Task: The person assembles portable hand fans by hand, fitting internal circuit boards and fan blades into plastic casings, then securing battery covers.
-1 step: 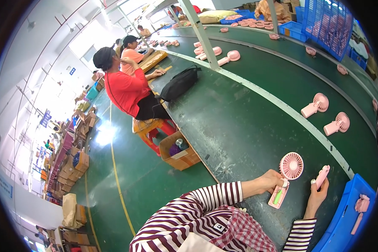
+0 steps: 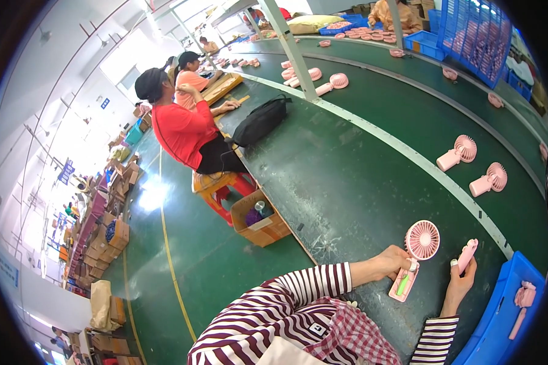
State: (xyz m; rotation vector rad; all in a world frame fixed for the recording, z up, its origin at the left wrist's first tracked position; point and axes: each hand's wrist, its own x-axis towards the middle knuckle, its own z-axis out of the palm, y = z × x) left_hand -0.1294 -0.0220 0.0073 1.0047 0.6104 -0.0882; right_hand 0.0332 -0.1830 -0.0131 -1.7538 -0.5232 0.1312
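The person's maroon-and-white-striped left arm (image 2: 323, 283) reaches rightward, the bare left hand (image 2: 396, 260) gripping with bent fingers; the likewise striped right arm (image 2: 435, 337) extends forward, its bare right hand (image 2: 463, 280) curled tight.

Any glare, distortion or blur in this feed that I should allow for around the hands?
Head view: bright glare on the green floor; head view: fisheye bends the pale strip, with blackened corners; head view: left hand, right hand and pink fan evenly lit, no obvious motion blur.
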